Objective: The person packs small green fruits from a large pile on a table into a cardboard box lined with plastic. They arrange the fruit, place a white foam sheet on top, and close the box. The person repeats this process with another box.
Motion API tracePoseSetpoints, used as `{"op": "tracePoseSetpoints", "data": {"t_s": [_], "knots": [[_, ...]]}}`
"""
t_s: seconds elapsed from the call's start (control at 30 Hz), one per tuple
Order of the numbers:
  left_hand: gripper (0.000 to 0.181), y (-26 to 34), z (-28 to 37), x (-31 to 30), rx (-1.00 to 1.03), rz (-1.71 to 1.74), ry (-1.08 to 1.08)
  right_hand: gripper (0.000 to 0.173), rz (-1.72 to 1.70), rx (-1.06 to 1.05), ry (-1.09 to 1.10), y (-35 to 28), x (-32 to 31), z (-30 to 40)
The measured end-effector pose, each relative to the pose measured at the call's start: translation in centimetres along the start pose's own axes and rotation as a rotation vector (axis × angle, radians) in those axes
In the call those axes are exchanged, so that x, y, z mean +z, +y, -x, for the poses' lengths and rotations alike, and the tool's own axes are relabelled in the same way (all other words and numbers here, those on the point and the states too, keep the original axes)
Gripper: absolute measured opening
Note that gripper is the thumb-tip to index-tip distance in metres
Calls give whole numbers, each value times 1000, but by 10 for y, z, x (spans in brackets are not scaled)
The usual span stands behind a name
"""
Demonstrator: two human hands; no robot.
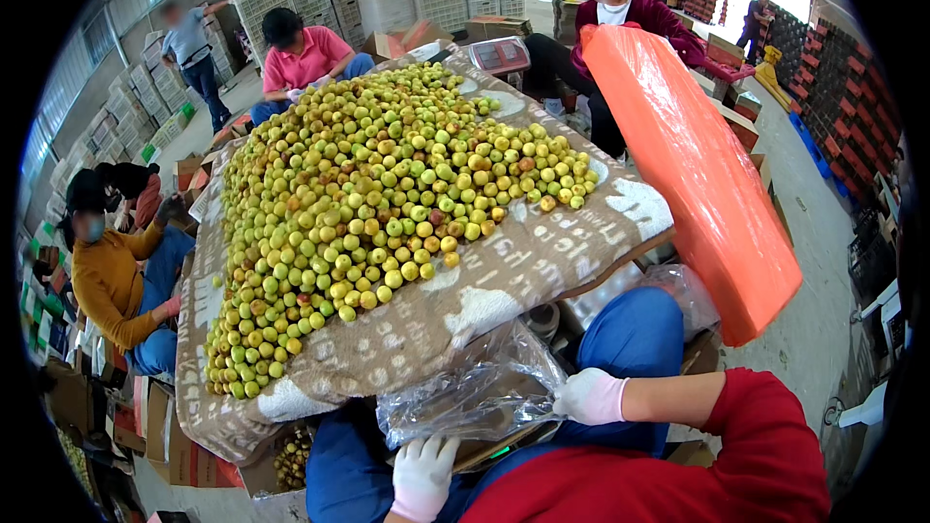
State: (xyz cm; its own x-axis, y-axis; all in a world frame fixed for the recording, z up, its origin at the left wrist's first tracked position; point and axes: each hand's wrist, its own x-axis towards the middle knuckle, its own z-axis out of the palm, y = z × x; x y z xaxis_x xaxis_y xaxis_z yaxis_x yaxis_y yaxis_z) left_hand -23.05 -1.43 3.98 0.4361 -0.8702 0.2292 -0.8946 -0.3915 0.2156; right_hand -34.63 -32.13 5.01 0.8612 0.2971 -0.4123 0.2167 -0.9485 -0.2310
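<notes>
A clear plastic bag [472, 392] lies spread over an open cardboard box [501, 450] between the person's knees. My right hand [592, 396], in a white and pink glove, is closed on a gathered edge of the bag. My left hand [425, 476], gloved alike, rests with fingers extended at the bag's near left edge and the box rim; whether it pinches the film cannot be told. Beyond the bag, a large heap of round green-yellow fruit [363, 196] covers much of a table draped with a brown and white patterned blanket [407, 341].
A large roll wrapped in orange plastic [690, 181] leans at the table's right. A digital scale [500, 56] stands at the far edge. Several co-workers sit around the table. A box of browner fruit [293, 457] is below the table's near left corner.
</notes>
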Motion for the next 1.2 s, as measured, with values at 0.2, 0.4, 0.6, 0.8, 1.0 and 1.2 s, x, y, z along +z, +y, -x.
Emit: {"op": "tracePoseSetpoints", "data": {"t_s": [0.2, 0.4, 0.6, 0.8, 1.0, 1.2], "knots": [[19, -24, -24, 49, 17, -210, -113, 17, 68, -48, -144, 4, 4, 1], [16, -35, 28, 18, 76, -33, -353, 18, 105, 54, -147, 0, 5, 9], [9, -16, 81, -1, 91, 14, -315, 18, 137, 71, -122, -1, 12, -1], [39, 7, 62, -9, -152, -141, -176, 15, 156, 93, -62, -3, 3, 3], [45, -29, 28, 34, -262, -258, -283, 13, 183, 133, 145, 10, -3, -16], [6, -48, 34, 26, -215, -344, -192, 17, 149, 140, -77, 10, -16, -35]]}}
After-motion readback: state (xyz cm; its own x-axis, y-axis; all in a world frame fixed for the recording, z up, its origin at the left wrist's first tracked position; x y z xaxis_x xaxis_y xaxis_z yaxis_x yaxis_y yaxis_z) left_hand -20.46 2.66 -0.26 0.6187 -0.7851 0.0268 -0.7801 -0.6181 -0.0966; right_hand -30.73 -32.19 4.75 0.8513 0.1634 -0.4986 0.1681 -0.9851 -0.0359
